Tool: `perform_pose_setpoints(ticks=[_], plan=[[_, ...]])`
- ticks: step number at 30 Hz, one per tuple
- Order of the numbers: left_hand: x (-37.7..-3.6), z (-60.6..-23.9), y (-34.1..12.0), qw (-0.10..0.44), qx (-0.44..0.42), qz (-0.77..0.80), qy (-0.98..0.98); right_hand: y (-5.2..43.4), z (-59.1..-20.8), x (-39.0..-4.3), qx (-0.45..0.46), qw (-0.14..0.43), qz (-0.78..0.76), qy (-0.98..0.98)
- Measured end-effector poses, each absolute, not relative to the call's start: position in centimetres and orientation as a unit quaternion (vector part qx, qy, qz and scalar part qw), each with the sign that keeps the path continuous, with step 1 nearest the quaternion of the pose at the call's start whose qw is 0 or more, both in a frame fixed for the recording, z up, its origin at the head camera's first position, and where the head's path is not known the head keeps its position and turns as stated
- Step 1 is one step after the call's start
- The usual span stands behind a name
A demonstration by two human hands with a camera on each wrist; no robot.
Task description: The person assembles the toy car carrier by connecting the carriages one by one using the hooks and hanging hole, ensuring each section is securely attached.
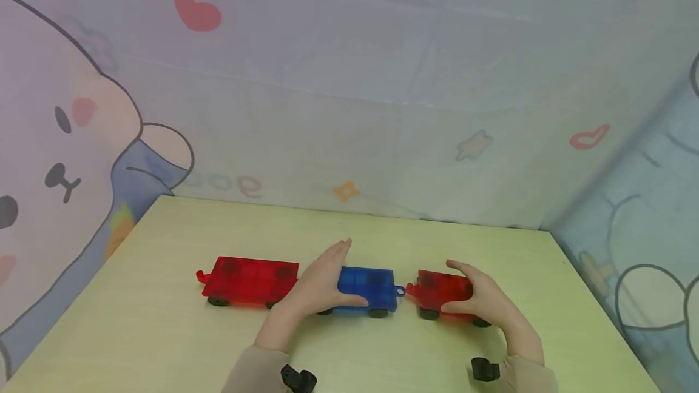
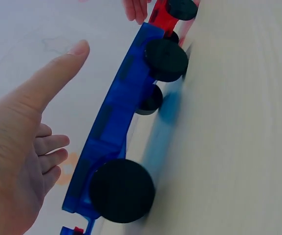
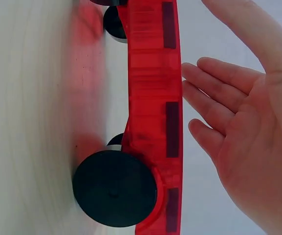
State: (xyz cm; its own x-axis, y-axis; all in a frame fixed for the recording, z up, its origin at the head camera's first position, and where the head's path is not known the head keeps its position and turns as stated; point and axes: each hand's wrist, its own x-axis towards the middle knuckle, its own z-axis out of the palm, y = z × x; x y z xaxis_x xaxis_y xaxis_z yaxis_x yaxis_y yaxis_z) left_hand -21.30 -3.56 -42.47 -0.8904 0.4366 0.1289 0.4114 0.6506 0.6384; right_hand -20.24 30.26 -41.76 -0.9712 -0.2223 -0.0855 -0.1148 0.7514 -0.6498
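Observation:
Three flat translucent toy wagons with black wheels stand in a row on the pale wooden table point(image 1: 164, 332). A long red wagon point(image 1: 248, 281) is at the left, a blue wagon point(image 1: 371, 287) in the middle and a shorter red wagon point(image 1: 439, 290) at the right. My left hand point(image 1: 327, 278) arches over the blue wagon's left end. In the left wrist view its fingers point(image 2: 50, 156) are relaxed and stay just off the blue wagon point(image 2: 116, 122). My right hand point(image 1: 480, 293) cups the right red wagon's far end. In the right wrist view its straight fingers point(image 3: 214, 103) lie against the red wagon point(image 3: 153, 112).
The blue wagon's ring hitch point(image 1: 400, 290) meets the right red wagon's front. A printed cartoon cloth point(image 1: 349, 108) hangs behind and beside the table. The table's far edge point(image 1: 349, 214) and right edge point(image 1: 595, 302) are close. Black wrist mounts point(image 1: 297, 378) show near my sleeves.

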Motion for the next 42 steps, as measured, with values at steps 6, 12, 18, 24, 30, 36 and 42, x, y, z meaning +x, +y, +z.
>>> perform_pose_setpoints(ticks=[6,12,18,24,30,36,42], plan=[[-21.0,-43.0,-3.1,0.031,0.236,0.349,0.907,30.5,-42.0,-20.4,-0.096,0.073,-0.332,0.936],[-21.0,-43.3,-2.8,0.025,0.243,0.341,0.907,30.5,-42.1,-20.4,-0.094,0.079,-0.329,0.936],[-21.0,-43.4,-2.5,0.033,0.247,0.325,0.912,30.3,-42.1,-20.1,-0.079,0.097,-0.332,0.935],[-21.0,-43.6,-2.4,0.039,0.251,0.313,0.915,30.5,-42.3,-20.0,-0.081,0.102,-0.33,0.935],[-20.9,-43.7,-2.4,0.04,0.259,0.324,0.909,30.7,-42.5,-20.0,-0.089,0.103,-0.341,0.93],[-21.0,-43.9,-2.4,0.048,0.261,0.322,0.909,30.8,-42.8,-20.1,-0.092,0.101,-0.344,0.929],[-21.4,-44.0,-2.4,0.059,0.257,0.338,0.904,30.9,-42.8,-20.3,-0.095,0.099,-0.347,0.928]])
